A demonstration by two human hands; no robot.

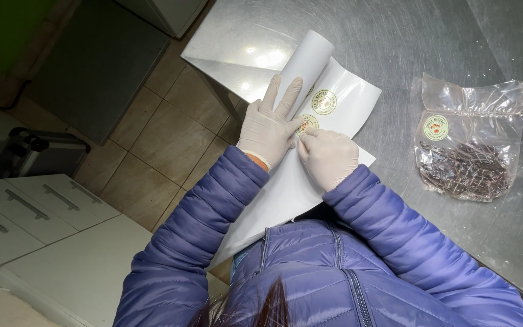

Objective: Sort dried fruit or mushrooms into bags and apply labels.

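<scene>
White-gloved right hand point(329, 157) fingers point(305, 134) pinch round sticker point(307, 124); left hand point(267, 128) alongside.

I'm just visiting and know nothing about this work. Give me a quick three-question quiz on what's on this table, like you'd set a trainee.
1. True or false: the left hand lies flat, fingers spread, on the sticker sheet.
2. What is the right hand doing? A) lifting the clear bag B) pinching at a round sticker C) resting on the bare steel table
3. Fill in: the clear bag of dark pieces, to the right of the hands, already bears one round ____.

Key: 1 true; 2 B; 3 sticker.
</scene>
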